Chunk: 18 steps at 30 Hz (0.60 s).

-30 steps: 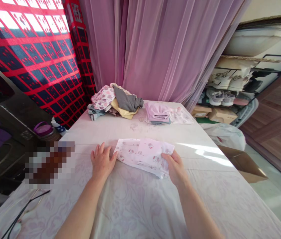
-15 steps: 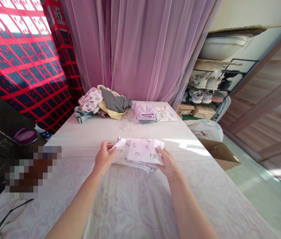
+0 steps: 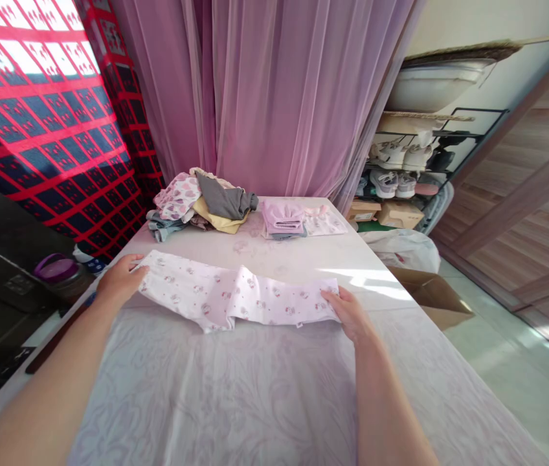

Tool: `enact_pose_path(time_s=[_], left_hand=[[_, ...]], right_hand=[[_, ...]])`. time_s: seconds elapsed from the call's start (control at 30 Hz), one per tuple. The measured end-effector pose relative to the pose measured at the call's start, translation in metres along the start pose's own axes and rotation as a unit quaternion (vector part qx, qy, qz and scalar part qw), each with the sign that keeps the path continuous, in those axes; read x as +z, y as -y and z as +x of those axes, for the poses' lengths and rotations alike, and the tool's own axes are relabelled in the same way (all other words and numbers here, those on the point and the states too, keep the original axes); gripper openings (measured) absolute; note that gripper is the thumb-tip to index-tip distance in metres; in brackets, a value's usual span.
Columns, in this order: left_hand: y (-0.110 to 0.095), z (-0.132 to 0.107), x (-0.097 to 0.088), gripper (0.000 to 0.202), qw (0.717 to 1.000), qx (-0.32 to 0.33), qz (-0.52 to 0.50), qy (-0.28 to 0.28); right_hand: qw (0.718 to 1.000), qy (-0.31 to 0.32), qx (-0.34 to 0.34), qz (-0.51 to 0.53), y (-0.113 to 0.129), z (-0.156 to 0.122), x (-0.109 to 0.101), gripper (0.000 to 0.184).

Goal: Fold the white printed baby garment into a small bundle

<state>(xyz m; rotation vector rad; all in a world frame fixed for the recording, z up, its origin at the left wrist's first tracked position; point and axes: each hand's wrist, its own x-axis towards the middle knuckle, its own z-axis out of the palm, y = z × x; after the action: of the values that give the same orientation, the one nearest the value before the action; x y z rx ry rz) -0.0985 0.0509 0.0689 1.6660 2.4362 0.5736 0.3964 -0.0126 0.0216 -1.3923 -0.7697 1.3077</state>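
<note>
A pale pink printed garment [image 3: 235, 298] lies stretched out long across the table [image 3: 235, 388]. My left hand [image 3: 120, 279] grips its left end with closed fingers. At its right end, my right hand [image 3: 347, 312] pinches the cloth. The garment's middle sags slightly onto the tablecloth, with a fold hanging near the centre.
A heap of unfolded clothes [image 3: 201, 204] sits at the table's far left. Beside it lies a small folded stack [image 3: 284, 220] and another flat printed piece [image 3: 325, 223]. Pink curtains hang behind. A shoe rack [image 3: 410, 168] and cardboard boxes [image 3: 430, 294] stand to the right.
The garment was folded small between my hands; now it is pulled open lengthwise. My left hand has swung far left with one end, and my right has shifted slightly right.
</note>
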Motion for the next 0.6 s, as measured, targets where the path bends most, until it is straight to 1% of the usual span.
enact_pose_path(time_s=[0.03,0.07,0.1,0.23,0.33,0.4,0.47,0.53,0.57,0.6], left_hand=[[0.002,0.000,0.000,0.041,1.000,-0.019,0.018,0.013],[0.003,-0.001,0.000,0.041,0.999,-0.038,0.001,0.011],[0.004,-0.002,0.000,0.041,0.999,-0.048,0.012,0.012],[0.008,-0.001,0.000,0.041,0.998,-0.029,0.053,0.011],[0.013,0.004,0.000,0.041,0.998,-0.016,0.068,0.009],[0.015,0.004,0.005,0.041,0.997,-0.010,0.074,0.001],[0.010,-0.003,0.014,0.040,0.995,0.022,0.086,-0.041],[-0.005,-0.020,0.029,0.039,0.985,0.095,0.102,-0.098],[-0.016,-0.032,0.037,0.040,0.979,0.142,0.104,-0.108],[-0.030,-0.046,0.046,0.040,0.972,0.189,0.102,-0.100]], right_hand=[[1.000,-0.015,-0.004,-0.005,0.000,0.000,-0.003,0.027],[1.000,-0.030,-0.010,-0.001,0.001,0.001,-0.006,0.028],[0.999,-0.045,-0.014,0.005,0.001,0.001,-0.011,0.028],[0.995,-0.097,-0.018,-0.005,0.003,0.003,-0.032,0.032],[0.991,-0.121,-0.025,-0.046,0.003,0.004,-0.045,0.034],[0.987,-0.135,-0.025,-0.086,0.003,0.004,-0.049,0.034],[0.979,-0.143,-0.011,-0.145,0.003,0.005,-0.051,0.033],[0.964,-0.147,0.000,-0.223,0.003,0.006,-0.052,0.032],[0.953,-0.149,0.001,-0.264,0.003,0.006,-0.053,0.032],[0.941,-0.152,-0.002,-0.304,0.003,0.007,-0.054,0.033]])
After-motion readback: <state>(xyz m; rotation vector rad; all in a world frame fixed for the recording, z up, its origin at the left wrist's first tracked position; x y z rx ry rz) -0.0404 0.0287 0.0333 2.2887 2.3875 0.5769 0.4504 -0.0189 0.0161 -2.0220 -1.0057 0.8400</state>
